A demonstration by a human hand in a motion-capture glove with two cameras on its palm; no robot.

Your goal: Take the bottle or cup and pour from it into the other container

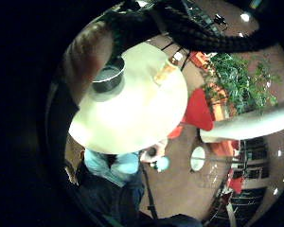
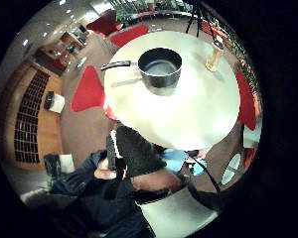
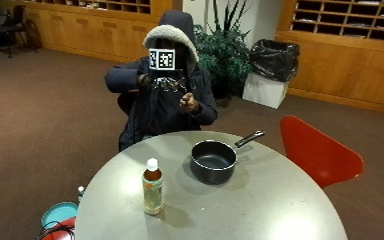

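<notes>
We start at the right hand (image 3: 153,80), raised in front of the person's hood, well above the tabletop (image 3: 258,210) and well apart from everything on it. We cannot tell whether its grip is apart or together: in the outside view the fingers are hidden, and the palm views show only a gloved edge (image 2: 134,151). Nothing shows in that grip. The bare hand (image 3: 188,104) hangs a little lower, at the chest, with its fingers curled.

We take the pot (image 3: 213,161) as our landmark. It stands upright near the middle of the round tabletop, on the side nearer the person, its mouth open upward, with nothing we can make out inside it. Its long handle (image 3: 248,138) points away from the bottle, toward the red chair (image 3: 317,152) beside the tabletop.

The bottle (image 3: 153,187) stands upright, apart from the pot, on the side opposite the handle and farther from the person. It has a white cap, amber liquid showing at its neck and a pale label round its body. The cap is on.

The thumb side palm view looks down on the pot (image 2: 160,66) and the bottle (image 2: 214,55), both resting on the tabletop, with the person's dark coat below the hand.

Behind the person, beyond the pot, stand a green plant (image 3: 222,52) and a bin with a black bag (image 3: 272,62).
</notes>
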